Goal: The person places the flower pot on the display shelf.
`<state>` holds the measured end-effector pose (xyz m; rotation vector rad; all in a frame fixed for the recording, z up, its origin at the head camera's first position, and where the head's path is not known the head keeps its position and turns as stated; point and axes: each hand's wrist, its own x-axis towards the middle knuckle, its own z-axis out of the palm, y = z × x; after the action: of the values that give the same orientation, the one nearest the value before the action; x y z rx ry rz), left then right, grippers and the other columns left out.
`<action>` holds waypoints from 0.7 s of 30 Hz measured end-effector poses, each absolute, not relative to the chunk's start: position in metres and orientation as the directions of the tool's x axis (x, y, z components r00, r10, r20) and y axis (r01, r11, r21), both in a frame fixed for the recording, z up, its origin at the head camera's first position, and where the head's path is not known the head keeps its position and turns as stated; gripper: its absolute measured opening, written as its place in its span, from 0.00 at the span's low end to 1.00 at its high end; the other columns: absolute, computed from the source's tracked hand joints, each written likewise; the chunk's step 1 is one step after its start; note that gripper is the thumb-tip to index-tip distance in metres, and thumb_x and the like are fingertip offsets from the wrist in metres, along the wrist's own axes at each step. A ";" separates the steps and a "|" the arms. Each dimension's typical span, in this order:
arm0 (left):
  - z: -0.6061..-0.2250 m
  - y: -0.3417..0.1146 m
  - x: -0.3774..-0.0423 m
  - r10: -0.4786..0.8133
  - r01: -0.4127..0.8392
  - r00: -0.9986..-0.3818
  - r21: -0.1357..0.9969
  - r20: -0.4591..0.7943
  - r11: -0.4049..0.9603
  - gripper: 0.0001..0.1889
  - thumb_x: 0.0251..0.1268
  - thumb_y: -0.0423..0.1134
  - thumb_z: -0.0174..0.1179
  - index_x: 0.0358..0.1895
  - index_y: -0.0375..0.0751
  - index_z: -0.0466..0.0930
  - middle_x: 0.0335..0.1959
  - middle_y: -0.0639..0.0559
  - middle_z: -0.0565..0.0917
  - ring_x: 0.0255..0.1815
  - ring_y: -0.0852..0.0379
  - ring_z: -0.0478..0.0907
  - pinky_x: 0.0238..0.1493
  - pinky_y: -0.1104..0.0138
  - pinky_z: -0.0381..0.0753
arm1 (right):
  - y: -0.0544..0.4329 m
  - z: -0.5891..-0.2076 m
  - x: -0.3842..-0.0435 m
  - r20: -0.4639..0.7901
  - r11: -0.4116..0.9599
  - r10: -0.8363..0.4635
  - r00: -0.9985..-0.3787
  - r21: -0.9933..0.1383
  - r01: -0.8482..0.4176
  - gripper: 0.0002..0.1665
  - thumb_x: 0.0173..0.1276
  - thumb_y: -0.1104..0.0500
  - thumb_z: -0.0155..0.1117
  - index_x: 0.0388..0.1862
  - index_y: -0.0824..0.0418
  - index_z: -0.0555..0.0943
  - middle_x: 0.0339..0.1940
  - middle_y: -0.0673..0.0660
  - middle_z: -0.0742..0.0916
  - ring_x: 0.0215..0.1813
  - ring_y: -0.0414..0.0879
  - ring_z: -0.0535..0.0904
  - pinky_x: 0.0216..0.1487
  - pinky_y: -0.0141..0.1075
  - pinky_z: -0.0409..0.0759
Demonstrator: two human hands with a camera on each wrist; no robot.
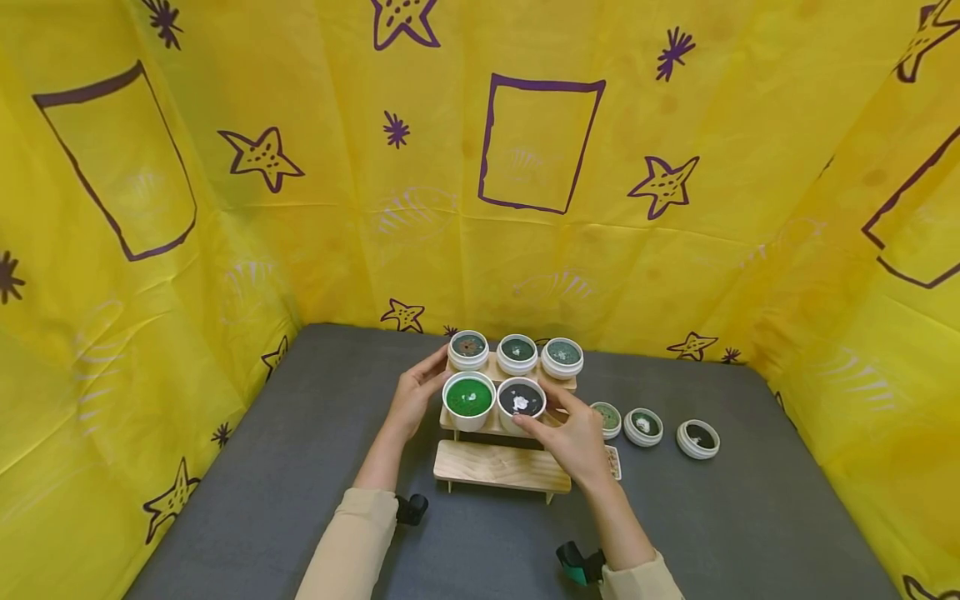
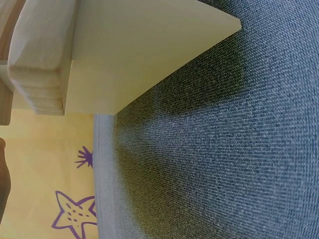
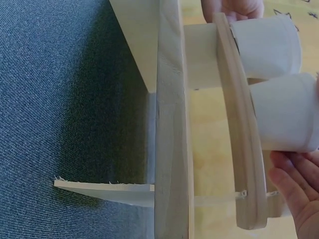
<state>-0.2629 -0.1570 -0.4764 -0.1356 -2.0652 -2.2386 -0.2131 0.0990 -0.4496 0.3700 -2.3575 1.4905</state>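
A small white cup with a dark grey surface and a white blotch (image 1: 522,398) stands on the middle shelf of a tiered wooden stand (image 1: 501,465). My right hand (image 1: 573,437) holds this cup from the right, thumb in front and fingers behind. Left of it stands a white cup with a bright green surface (image 1: 469,396). At the stand's left end is my left hand (image 1: 412,396), its fingers reaching toward the top shelf; their exact contact is hidden. Seen from the side in the right wrist view, the held cup (image 3: 284,114) appears upright on its shelf.
Several low white jars (image 1: 517,352) with greenish tops line the upper shelf. To the right on the grey tabletop (image 1: 765,500) sit more such jars (image 1: 697,439) and a small white dish (image 1: 613,462), partly behind the right hand. Yellow patterned cloth (image 1: 420,250) surrounds the table.
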 end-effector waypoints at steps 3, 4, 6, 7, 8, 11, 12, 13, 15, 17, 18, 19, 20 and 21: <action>-0.476 -0.157 -0.263 -0.009 0.132 -0.991 0.987 0.132 -0.086 0.27 0.68 0.28 0.56 0.71 0.33 0.67 0.72 0.38 0.70 0.54 0.80 0.76 0.61 0.82 0.71 | 0.100 -0.450 -0.213 0.413 0.423 -0.043 -0.910 -0.817 -0.391 0.40 0.43 0.55 0.85 0.58 0.61 0.83 0.47 0.60 0.91 0.46 0.51 0.88 0.48 0.42 0.87; -0.476 -0.157 -0.263 -0.009 0.133 -0.991 0.988 0.132 -0.084 0.27 0.68 0.28 0.56 0.71 0.33 0.67 0.72 0.38 0.70 0.54 0.80 0.76 0.61 0.82 0.71 | 0.100 -0.451 -0.213 0.417 0.424 -0.045 -0.908 -0.815 -0.395 0.40 0.43 0.55 0.85 0.58 0.61 0.83 0.47 0.60 0.91 0.46 0.51 0.88 0.48 0.42 0.87; -0.476 -0.157 -0.263 -0.009 0.134 -0.991 0.987 0.133 -0.088 0.27 0.68 0.28 0.56 0.71 0.33 0.67 0.72 0.38 0.70 0.54 0.80 0.76 0.61 0.83 0.71 | 0.101 -0.451 -0.214 0.426 0.426 -0.047 -0.904 -0.809 -0.404 0.40 0.43 0.55 0.85 0.58 0.60 0.83 0.47 0.60 0.91 0.46 0.51 0.88 0.48 0.42 0.87; -0.476 -0.157 -0.262 -0.010 0.134 -0.991 0.987 0.133 -0.092 0.27 0.68 0.28 0.56 0.70 0.33 0.67 0.72 0.38 0.70 0.54 0.80 0.76 0.61 0.83 0.71 | 0.101 -0.452 -0.214 0.431 0.427 -0.048 -0.901 -0.806 -0.409 0.40 0.42 0.54 0.85 0.58 0.60 0.83 0.47 0.60 0.91 0.46 0.51 0.88 0.48 0.42 0.88; -0.476 -0.157 -0.262 -0.008 0.134 -0.991 0.987 0.133 -0.091 0.27 0.68 0.28 0.56 0.70 0.33 0.67 0.72 0.38 0.70 0.54 0.80 0.76 0.61 0.83 0.71 | 0.102 -0.452 -0.214 0.436 0.422 -0.049 -0.899 -0.806 -0.414 0.40 0.42 0.55 0.85 0.58 0.60 0.83 0.47 0.60 0.91 0.46 0.51 0.88 0.48 0.42 0.88; -0.475 -0.157 -0.262 -0.008 0.134 -0.991 0.987 0.134 -0.089 0.27 0.68 0.28 0.56 0.70 0.33 0.68 0.72 0.38 0.71 0.54 0.80 0.76 0.61 0.83 0.71 | 0.104 -0.452 -0.214 0.453 0.414 -0.053 -0.890 -0.801 -0.433 0.39 0.43 0.55 0.85 0.57 0.61 0.83 0.47 0.59 0.91 0.46 0.51 0.88 0.48 0.42 0.87; -0.475 -0.157 -0.262 -0.009 0.135 -0.991 0.987 0.134 -0.088 0.27 0.68 0.28 0.56 0.70 0.33 0.68 0.72 0.38 0.71 0.54 0.80 0.76 0.61 0.83 0.71 | 0.105 -0.452 -0.214 0.458 0.407 -0.057 -0.887 -0.801 -0.439 0.39 0.43 0.55 0.85 0.57 0.61 0.83 0.48 0.60 0.91 0.46 0.51 0.88 0.48 0.43 0.87; -0.475 -0.157 -0.262 -0.010 0.134 -0.991 0.987 0.134 -0.085 0.27 0.68 0.28 0.56 0.70 0.33 0.68 0.72 0.38 0.71 0.54 0.80 0.76 0.61 0.83 0.71 | 0.105 -0.452 -0.214 0.463 0.401 -0.059 -0.884 -0.800 -0.446 0.38 0.43 0.55 0.85 0.57 0.62 0.83 0.48 0.60 0.91 0.46 0.52 0.88 0.49 0.43 0.87; -0.475 -0.157 -0.262 -0.013 0.135 -0.991 0.988 0.134 -0.080 0.27 0.68 0.28 0.56 0.70 0.33 0.68 0.72 0.38 0.71 0.54 0.80 0.76 0.60 0.83 0.71 | 0.107 -0.452 -0.214 0.464 0.388 -0.063 -0.883 -0.804 -0.450 0.38 0.44 0.55 0.85 0.56 0.62 0.83 0.48 0.60 0.90 0.47 0.53 0.88 0.50 0.44 0.87; -0.475 -0.157 -0.262 -0.014 0.136 -0.991 0.987 0.135 -0.079 0.27 0.68 0.28 0.56 0.70 0.33 0.68 0.72 0.38 0.71 0.54 0.79 0.76 0.60 0.83 0.71 | 0.108 -0.451 -0.213 0.459 0.367 -0.069 -0.886 -0.814 -0.450 0.37 0.44 0.56 0.84 0.56 0.62 0.83 0.49 0.61 0.90 0.48 0.53 0.88 0.51 0.43 0.86; -0.475 -0.157 -0.262 -0.014 0.136 -0.991 0.988 0.135 -0.078 0.27 0.68 0.28 0.56 0.70 0.33 0.68 0.71 0.38 0.71 0.54 0.79 0.76 0.60 0.83 0.71 | 0.109 -0.451 -0.213 0.455 0.356 -0.070 -0.888 -0.820 -0.449 0.37 0.44 0.56 0.84 0.56 0.62 0.83 0.49 0.61 0.90 0.48 0.53 0.88 0.51 0.43 0.86; -0.475 -0.157 -0.262 -0.012 0.136 -0.991 0.988 0.136 -0.074 0.27 0.68 0.28 0.56 0.70 0.33 0.68 0.72 0.37 0.71 0.54 0.79 0.76 0.60 0.83 0.71 | 0.110 -0.451 -0.213 0.452 0.350 -0.070 -0.889 -0.824 -0.446 0.37 0.44 0.56 0.84 0.56 0.62 0.83 0.49 0.61 0.90 0.49 0.53 0.88 0.52 0.43 0.86; -0.475 -0.157 -0.262 -0.011 0.137 -0.991 0.988 0.137 -0.075 0.27 0.68 0.28 0.56 0.70 0.33 0.68 0.72 0.38 0.71 0.54 0.79 0.76 0.60 0.83 0.71 | 0.111 -0.451 -0.213 0.449 0.348 -0.071 -0.891 -0.826 -0.444 0.37 0.44 0.56 0.84 0.56 0.62 0.83 0.49 0.61 0.90 0.49 0.53 0.88 0.53 0.43 0.86; -0.475 -0.157 -0.262 -0.011 0.137 -0.991 0.988 0.137 -0.076 0.27 0.68 0.28 0.56 0.70 0.33 0.68 0.72 0.38 0.71 0.54 0.79 0.76 0.60 0.83 0.71 | 0.112 -0.451 -0.213 0.449 0.344 -0.073 -0.891 -0.827 -0.445 0.37 0.44 0.56 0.84 0.57 0.62 0.83 0.49 0.61 0.90 0.49 0.53 0.88 0.53 0.43 0.86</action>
<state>-0.2622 -0.1568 -0.4749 -0.1412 -2.0637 -2.2278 -0.2125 0.1117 -0.4514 0.4590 -2.2800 1.5621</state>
